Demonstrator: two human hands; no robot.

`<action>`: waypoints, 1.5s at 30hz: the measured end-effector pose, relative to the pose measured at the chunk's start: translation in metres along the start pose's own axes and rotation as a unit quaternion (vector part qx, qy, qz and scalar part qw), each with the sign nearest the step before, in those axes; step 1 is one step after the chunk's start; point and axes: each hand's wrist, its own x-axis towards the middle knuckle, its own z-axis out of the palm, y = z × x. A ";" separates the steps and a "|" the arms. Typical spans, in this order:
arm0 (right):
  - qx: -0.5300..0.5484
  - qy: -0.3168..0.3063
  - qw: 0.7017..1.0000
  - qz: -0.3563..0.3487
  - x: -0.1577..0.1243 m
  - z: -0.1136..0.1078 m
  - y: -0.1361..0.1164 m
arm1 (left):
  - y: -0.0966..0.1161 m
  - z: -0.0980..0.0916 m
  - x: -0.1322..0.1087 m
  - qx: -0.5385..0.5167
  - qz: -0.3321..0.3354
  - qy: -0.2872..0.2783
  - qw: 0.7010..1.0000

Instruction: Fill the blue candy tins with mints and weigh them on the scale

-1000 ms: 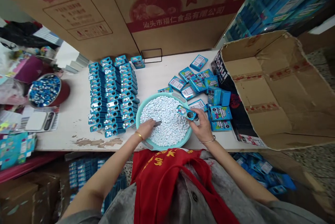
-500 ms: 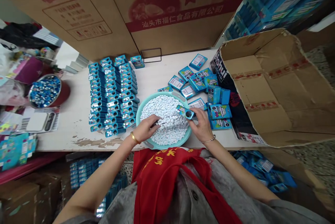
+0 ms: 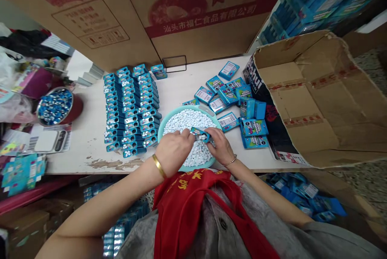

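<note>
A small blue candy box (image 3: 198, 133) is held over the turquoise bowl (image 3: 161, 130), with white candies showing in its round opening. My right hand (image 3: 221, 147) grips the box at its right end. Curled against the box's left end is my left hand (image 3: 176, 149), palm down and closed; its fingertips and whatever they hold are hidden. Small white candies (image 3: 187, 119) fill the bowl below both hands. To the left, blue boxes (image 3: 130, 109) stand in several tight rows, many with white candies in their openings.
Loose blue boxes (image 3: 228, 94) lie in a pile behind and right of the bowl. An open cardboard carton (image 3: 305, 109) stands at the right. Large printed cartons (image 3: 199, 41) line the back. Farther left are a red tub (image 3: 74, 107) of shiny blue pieces and a white scale (image 3: 46, 141).
My left hand has risen from the candies to the box's left end. My right hand has brought the box left and toward me, and white candies now show in its opening.
</note>
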 end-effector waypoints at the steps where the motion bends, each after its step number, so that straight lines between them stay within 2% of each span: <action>1: 0.001 0.005 1.000 0.007 -0.001 -0.001 0.002 | -0.007 0.004 -0.001 -0.010 -0.007 0.015 1.000; 2: 0.002 0.010 1.000 0.015 -0.001 -0.002 0.003 | -0.016 0.013 -0.001 -0.025 -0.019 0.032 0.999; 4: 0.004 0.024 0.999 0.028 -0.003 -0.007 0.007 | -0.040 0.043 0.003 -0.060 -0.060 0.051 0.995; 6: 0.005 0.039 0.998 0.040 -0.004 -0.012 0.012 | -0.062 0.085 0.014 -0.103 -0.099 0.042 0.989; 8: 0.004 0.050 0.997 0.053 -0.004 -0.018 0.016 | -0.074 0.130 0.030 -0.172 -0.111 0.024 0.979; 10: -0.001 0.057 0.996 0.065 -0.004 -0.024 0.019 | -0.072 0.168 0.048 -0.206 -0.098 0.024 0.973; 12: -0.005 0.065 0.995 0.077 -0.004 -0.028 0.020 | -0.059 0.193 0.065 -0.236 -0.081 0.036 0.968; 14: -0.007 0.075 0.993 0.091 -0.004 -0.030 0.021 | -0.041 0.207 0.081 -0.271 -0.067 0.054 0.959; 17: -0.012 0.088 0.990 0.111 -0.005 -0.031 0.022 | -0.023 0.214 0.094 -0.320 -0.046 0.079 0.943; 21: -0.016 0.093 0.989 0.116 -0.007 -0.032 0.021 | -0.031 0.202 0.081 -0.374 -0.008 0.115 0.920; 23: -0.021 0.092 0.990 0.110 -0.007 -0.031 0.020 | -0.043 0.184 0.063 -0.399 0.022 0.148 0.905; 25: -0.027 0.080 0.992 0.094 -0.007 -0.029 0.019 | -0.053 0.158 0.044 -0.399 0.057 0.173 0.899; 27: -0.032 0.059 0.995 0.073 -0.006 -0.026 0.016 | -0.058 0.128 0.028 -0.367 0.085 0.177 0.909; 30: -0.033 0.025 0.998 0.046 -0.004 -0.018 0.009 | -0.053 0.083 0.017 -0.271 0.099 0.147 0.946; 33: -0.032 0.012 0.999 0.029 -0.001 -0.011 0.003 | -0.036 0.048 0.016 -0.138 0.063 0.084 0.985; 37: -0.020 0.005 1.000 0.016 0.000 -0.006 0.001 | -0.005 0.016 0.015 -0.012 0.026 0.039 0.999; 39: -0.010 0.006 1.000 0.018 -0.001 -0.004 0.002 | 0.005 0.005 0.013 0.013 0.026 0.031 0.999; 41: -0.002 0.009 1.000 0.027 -0.002 -0.004 0.004 | 0.005 0.002 0.010 0.006 0.025 0.034 0.999; 43: 0.003 0.013 0.999 0.040 -0.003 -0.005 0.005 | -0.009 0.009 0.009 -0.022 0.011 0.054 0.998; 45: 0.006 0.017 0.999 0.051 -0.003 -0.007 0.006 | -0.034 0.032 0.011 -0.058 -0.020 0.071 0.996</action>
